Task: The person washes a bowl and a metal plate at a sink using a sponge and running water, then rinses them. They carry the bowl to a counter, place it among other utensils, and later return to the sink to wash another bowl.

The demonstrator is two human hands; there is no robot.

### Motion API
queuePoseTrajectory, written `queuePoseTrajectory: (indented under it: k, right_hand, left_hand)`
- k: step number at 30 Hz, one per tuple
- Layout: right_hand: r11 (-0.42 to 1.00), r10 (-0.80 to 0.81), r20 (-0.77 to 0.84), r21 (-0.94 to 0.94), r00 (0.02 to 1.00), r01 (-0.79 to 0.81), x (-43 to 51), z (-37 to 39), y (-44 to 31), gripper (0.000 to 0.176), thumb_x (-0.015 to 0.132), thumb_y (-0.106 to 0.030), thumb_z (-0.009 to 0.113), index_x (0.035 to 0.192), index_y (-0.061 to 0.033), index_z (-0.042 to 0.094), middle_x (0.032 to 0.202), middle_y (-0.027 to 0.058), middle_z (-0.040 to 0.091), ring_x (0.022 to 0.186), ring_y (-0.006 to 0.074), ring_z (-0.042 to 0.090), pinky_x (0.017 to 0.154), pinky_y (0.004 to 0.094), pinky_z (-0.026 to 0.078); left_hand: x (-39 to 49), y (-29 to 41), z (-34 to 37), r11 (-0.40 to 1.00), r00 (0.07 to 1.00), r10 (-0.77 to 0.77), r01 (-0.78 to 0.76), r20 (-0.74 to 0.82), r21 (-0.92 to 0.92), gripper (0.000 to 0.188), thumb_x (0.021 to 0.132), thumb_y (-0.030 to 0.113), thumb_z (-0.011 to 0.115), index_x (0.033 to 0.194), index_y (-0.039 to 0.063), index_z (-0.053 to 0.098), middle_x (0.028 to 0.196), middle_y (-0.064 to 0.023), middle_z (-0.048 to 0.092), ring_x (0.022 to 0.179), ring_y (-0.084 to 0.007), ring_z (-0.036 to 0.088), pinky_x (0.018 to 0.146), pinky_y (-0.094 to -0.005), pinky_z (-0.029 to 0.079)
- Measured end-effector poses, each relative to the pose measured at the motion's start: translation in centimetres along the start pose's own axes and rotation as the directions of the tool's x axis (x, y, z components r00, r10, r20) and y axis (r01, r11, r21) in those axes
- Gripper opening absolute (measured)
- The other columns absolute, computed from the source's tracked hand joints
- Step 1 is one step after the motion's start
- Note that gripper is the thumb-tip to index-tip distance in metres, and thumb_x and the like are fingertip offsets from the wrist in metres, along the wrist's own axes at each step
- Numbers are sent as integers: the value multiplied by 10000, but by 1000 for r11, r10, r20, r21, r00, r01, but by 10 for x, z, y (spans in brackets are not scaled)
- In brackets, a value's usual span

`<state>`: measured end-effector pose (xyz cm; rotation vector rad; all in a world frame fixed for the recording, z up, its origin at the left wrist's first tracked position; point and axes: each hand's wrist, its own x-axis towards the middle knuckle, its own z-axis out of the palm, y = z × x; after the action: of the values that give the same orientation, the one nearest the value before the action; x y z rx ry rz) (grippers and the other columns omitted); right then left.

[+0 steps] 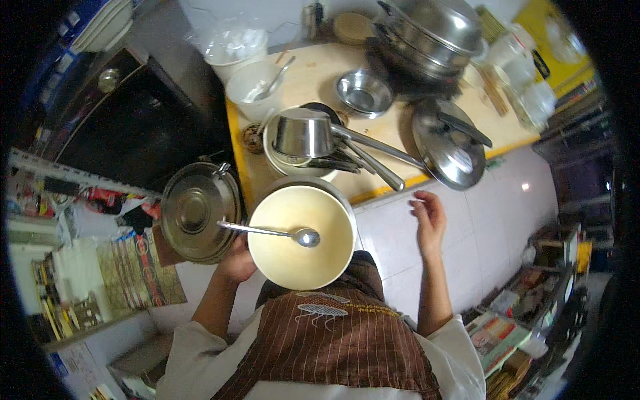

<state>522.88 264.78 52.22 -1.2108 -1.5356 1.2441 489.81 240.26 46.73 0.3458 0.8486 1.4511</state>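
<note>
My left hand (pixel 239 261) grips the side of a cream-coloured round bucket (pixel 320 210), held tilted in front of my apron so its inside shows. A metal spoon (pixel 306 237) lies in it, its handle reaching over the left rim. My right hand (pixel 430 220) is raised beside the table edge with fingers loosely bent and nothing in it. Beyond the bucket, a steel long-handled ladle pot (pixel 302 134) and other dark and metal utensils rest over a pale container (pixel 272 150). A steel lid with a black handle (pixel 445 145) stands near the table's front edge.
On the wooden table (pixel 310 65) are a small steel bowl (pixel 364 92), a stacked steamer pot (pixel 430 40) and white tubs (pixel 252 87), one with a spoon. A round metal lid (pixel 196 212) is at the left. Cluttered shelving (pixel 525 300) stands at the right.
</note>
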Motion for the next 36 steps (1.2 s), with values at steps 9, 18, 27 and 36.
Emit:
queuePoseTrajectory:
  k: [9,18,27,36]
  right_hand:
    - [775,-343,434,-371,833,512,133,10,24,428,775,4,597,1198,-33,540,1177,169,571,1129,353,507,955,424,411]
    - [949,-256,585,-2,770,317,195,42,-22,280,870,-29,573,1149,-25,593,1095,74,636,1004,169,592,845,286,466]
    - [916,-300,890,169,343,365,119,64,-156,282,886,-114,612,1151,-21,582,961,47,632,805,112,578,693,254,475]
    - [958,-228,845,106,483,266,95,95,-182,387,928,-162,607,1273,-38,483,989,1,532,806,63,517,675,208,441]
  left_hand:
    - [-57,-24,61,938,742,325,-177,-587,297,601,780,111,664,1336,50,447,1244,-109,569,1106,-239,592,909,-397,520]
    - [-57,-73,122,854,571,374,-519,-731,31,534,834,139,569,1334,19,425,1234,-131,569,1066,-254,613,887,-421,523]
    - [-45,6,145,845,636,412,-535,-652,13,577,806,122,562,1347,-5,405,1247,-159,564,1073,-258,615,885,-389,534]
    - [-7,74,116,917,858,393,-341,-331,206,573,808,87,563,1341,-6,374,1184,-171,572,999,-283,641,759,-390,602]
